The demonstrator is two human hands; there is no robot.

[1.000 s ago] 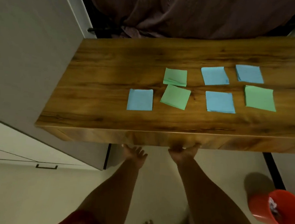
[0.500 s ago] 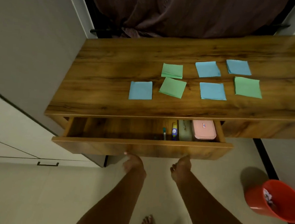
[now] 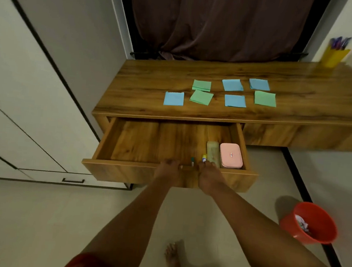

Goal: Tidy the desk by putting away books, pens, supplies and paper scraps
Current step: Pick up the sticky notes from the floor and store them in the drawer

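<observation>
Several blue and green square paper pads lie on the wooden desk, among them a blue pad at the left and a green pad at the right. The desk's drawer stands pulled far out. My left hand and my right hand grip its front panel, fingers curled over the top edge. Inside at the right lie a pink case, a pale tube and small pens or glue sticks.
A yellow holder with pens stands at the desk's far right. A red bin with paper scraps sits on the floor at the right. White cabinets line the left. My bare foot is below.
The drawer, closed a second ago, has been pulled far out by both hands. The view has backed away, showing the yellow pen holder.
</observation>
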